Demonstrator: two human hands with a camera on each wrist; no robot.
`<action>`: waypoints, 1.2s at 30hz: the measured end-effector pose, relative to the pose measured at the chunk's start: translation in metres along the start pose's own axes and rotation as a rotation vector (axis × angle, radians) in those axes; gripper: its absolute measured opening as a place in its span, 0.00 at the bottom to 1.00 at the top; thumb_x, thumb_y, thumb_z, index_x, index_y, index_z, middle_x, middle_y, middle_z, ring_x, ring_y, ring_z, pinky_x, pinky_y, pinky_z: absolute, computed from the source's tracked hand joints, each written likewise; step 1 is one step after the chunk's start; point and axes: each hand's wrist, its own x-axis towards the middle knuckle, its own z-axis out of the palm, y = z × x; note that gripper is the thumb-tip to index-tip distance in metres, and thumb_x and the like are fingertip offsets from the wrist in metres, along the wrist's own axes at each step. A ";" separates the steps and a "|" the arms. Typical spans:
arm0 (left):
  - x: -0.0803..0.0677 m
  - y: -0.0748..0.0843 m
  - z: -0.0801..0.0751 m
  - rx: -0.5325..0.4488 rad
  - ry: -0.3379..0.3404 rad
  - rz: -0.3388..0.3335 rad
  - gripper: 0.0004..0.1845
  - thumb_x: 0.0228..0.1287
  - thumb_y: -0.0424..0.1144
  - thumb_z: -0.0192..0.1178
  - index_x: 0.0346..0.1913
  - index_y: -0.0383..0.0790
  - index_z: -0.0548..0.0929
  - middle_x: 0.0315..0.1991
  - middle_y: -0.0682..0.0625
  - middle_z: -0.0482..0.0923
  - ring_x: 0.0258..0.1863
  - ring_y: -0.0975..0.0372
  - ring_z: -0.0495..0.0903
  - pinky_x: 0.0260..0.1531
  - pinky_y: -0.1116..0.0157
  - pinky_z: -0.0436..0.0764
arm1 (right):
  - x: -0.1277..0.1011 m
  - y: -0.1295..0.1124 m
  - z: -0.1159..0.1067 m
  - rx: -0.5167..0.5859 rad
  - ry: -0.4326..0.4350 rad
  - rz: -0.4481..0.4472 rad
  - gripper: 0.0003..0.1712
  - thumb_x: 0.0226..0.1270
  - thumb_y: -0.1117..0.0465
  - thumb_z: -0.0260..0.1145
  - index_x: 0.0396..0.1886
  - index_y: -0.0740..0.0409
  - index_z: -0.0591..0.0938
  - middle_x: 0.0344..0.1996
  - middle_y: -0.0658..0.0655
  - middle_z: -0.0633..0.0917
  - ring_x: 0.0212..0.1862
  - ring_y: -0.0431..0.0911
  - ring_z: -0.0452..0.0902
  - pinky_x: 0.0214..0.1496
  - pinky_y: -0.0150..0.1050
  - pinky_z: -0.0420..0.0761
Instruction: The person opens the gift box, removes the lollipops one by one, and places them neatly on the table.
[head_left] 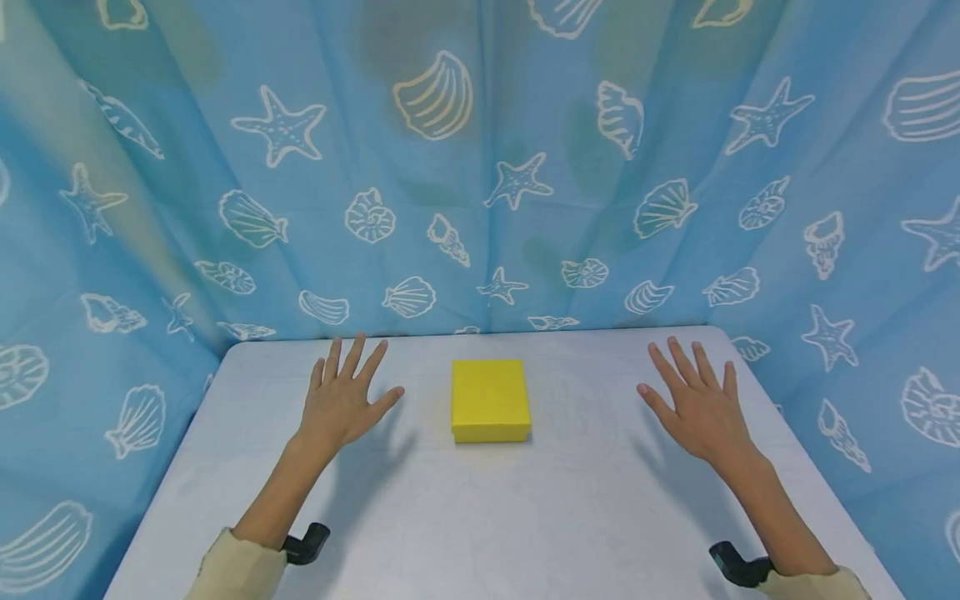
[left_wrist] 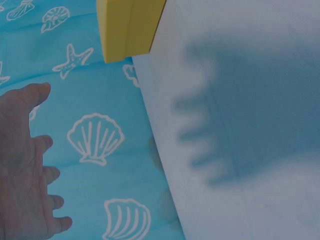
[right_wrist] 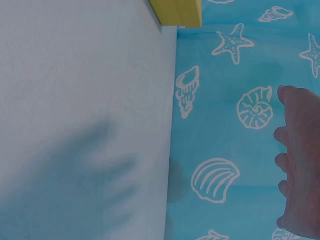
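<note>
Squarely between the two hands sat a yellow box, a flat, closed rectangular box with a plain matte lid and a slightly darker front wall; no print or label could be made out on it. It rested on the white table, inward of the left hand's thumb and inward of the right hand's thumb, apart from both and at about the depth of their palms.

The left hand hovered palm down with fingers straight and spread, holding nothing; its shadow fell on the table beside it. The right hand did the same, fingers fanned and released, gripping nothing.

Beyond the fingertips of both hands the table's far edge met a blue curtain printed with white shells and starfish, just past the box as well. That curtain also closed in outside each hand, near the left and right table edges. Bare tabletop lay between each thumb and the box, and a wider stretch ran back from the hands toward the wrists and sleeves.
</note>
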 end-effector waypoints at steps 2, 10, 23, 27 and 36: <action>0.000 -0.001 0.000 -0.003 0.012 0.005 0.44 0.70 0.64 0.52 0.80 0.45 0.55 0.79 0.39 0.43 0.77 0.41 0.35 0.71 0.38 0.42 | 0.000 -0.001 0.000 0.007 0.009 -0.002 0.41 0.76 0.42 0.54 0.81 0.53 0.54 0.77 0.68 0.54 0.78 0.64 0.34 0.68 0.70 0.26; -0.002 0.008 0.011 -0.133 0.058 0.091 0.44 0.71 0.58 0.55 0.77 0.33 0.56 0.76 0.35 0.55 0.75 0.42 0.52 0.69 0.41 0.56 | 0.001 -0.011 0.016 0.193 0.015 -0.010 0.36 0.75 0.50 0.60 0.73 0.65 0.66 0.71 0.72 0.64 0.72 0.69 0.55 0.68 0.70 0.56; -0.003 0.031 0.057 -0.226 -0.154 0.163 0.50 0.67 0.63 0.57 0.79 0.33 0.53 0.78 0.39 0.50 0.76 0.47 0.51 0.71 0.47 0.56 | 0.013 -0.069 0.057 0.381 -0.200 0.025 0.42 0.71 0.48 0.65 0.76 0.63 0.63 0.74 0.66 0.64 0.74 0.61 0.57 0.70 0.60 0.62; -0.003 0.034 0.070 -0.233 -0.163 0.189 0.50 0.67 0.64 0.56 0.79 0.34 0.52 0.78 0.41 0.50 0.77 0.46 0.49 0.71 0.46 0.54 | 0.016 -0.083 0.068 0.447 -0.242 0.033 0.43 0.70 0.49 0.67 0.77 0.62 0.62 0.74 0.65 0.64 0.74 0.61 0.58 0.70 0.60 0.62; -0.001 0.047 0.087 -0.302 -0.151 0.204 0.48 0.68 0.59 0.59 0.78 0.33 0.52 0.77 0.39 0.55 0.75 0.48 0.56 0.70 0.48 0.58 | 0.025 -0.107 0.088 0.516 -0.317 0.082 0.48 0.65 0.43 0.69 0.78 0.58 0.61 0.74 0.63 0.64 0.74 0.60 0.57 0.70 0.59 0.61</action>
